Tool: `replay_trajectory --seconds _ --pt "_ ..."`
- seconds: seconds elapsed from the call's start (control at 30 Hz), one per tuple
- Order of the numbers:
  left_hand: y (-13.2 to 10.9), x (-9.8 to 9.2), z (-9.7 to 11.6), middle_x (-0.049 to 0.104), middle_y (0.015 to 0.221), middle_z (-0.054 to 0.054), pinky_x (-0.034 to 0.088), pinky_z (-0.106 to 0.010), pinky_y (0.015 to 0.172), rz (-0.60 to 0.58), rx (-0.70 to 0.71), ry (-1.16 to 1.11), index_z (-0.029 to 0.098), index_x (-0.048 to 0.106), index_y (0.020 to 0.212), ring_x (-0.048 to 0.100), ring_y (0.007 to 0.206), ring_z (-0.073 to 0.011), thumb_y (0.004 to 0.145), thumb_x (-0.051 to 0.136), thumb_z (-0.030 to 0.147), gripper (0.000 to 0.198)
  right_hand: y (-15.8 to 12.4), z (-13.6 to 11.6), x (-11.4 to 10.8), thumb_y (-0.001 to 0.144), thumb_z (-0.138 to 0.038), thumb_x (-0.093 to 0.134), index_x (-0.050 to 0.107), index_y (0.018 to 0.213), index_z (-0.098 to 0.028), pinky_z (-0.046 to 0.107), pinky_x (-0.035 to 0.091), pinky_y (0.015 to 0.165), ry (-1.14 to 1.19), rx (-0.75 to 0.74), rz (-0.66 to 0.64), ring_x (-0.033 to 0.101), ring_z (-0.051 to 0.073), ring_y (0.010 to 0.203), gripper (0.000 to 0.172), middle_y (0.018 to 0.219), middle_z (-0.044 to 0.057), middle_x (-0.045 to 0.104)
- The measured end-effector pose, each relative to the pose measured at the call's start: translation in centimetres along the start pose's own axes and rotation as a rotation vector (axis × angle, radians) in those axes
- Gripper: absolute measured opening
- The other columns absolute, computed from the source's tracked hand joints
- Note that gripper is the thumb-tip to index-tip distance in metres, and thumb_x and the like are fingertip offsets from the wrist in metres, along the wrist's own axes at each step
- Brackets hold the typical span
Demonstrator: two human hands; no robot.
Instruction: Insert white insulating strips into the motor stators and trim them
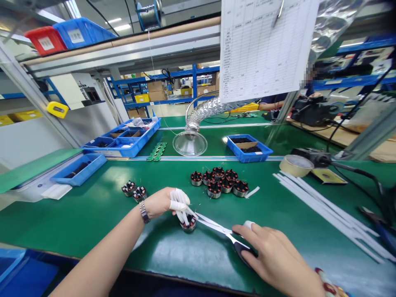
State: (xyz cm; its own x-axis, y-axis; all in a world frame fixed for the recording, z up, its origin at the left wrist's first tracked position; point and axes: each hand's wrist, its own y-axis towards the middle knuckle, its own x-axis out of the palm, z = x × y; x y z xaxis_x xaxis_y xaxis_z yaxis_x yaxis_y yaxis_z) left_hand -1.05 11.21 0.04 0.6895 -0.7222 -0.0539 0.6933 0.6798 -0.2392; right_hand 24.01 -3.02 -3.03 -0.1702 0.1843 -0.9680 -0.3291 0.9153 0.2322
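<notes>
My left hand [167, 202], with white finger cots on its fingertips, is closed over a small motor stator [188, 227] on the green bench. A thin white strip [192, 212] sticks out from its pinched fingers toward the right. In my right hand [275, 249] is a pair of scissors [230, 236] with dark handles, the thumb and fingers around them. The blades point left, their tips close to the strip and the stator; whether they touch it I cannot tell. Part of the stator is hidden under the left fingers.
Several wound stators [227, 185] stand mid-bench, with two more having white pieces [139, 193] at left. Long white strips [328, 214] and a tape roll [296, 166] lie right. Behind are a fume funnel [189, 144], blue bins [250, 154] and green circuit boards [157, 152]. A person sits beyond.
</notes>
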Motion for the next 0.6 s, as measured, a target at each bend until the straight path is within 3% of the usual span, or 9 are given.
replay_trajectory --seconds 0.4,0.6 --pt "0.2 0.4 0.3 0.065 0.056 -0.005 0.03 -0.02 0.041 0.016 0.011 -0.014 0.009 0.06 0.069 0.06 0.048 -0.0141 0.059 0.071 0.026 0.023 1.5 -1.0 0.0 0.065 -0.014 0.058 0.053 0.088 -0.022 0.028 0.033 0.053 -0.131 -0.101 0.132 0.054 0.016 0.055 0.025 0.07 -0.001 0.059" --pt "0.4 0.3 0.2 0.063 0.056 -0.004 0.029 -0.02 0.04 0.063 0.027 -0.048 0.009 0.06 0.07 0.056 0.046 -0.012 0.056 0.074 0.026 0.027 1.6 -1.0 0.2 0.068 -0.012 0.055 0.055 0.089 -0.021 0.027 0.035 0.049 -0.151 -0.12 0.117 0.055 0.016 0.05 0.023 0.067 -0.001 0.06"
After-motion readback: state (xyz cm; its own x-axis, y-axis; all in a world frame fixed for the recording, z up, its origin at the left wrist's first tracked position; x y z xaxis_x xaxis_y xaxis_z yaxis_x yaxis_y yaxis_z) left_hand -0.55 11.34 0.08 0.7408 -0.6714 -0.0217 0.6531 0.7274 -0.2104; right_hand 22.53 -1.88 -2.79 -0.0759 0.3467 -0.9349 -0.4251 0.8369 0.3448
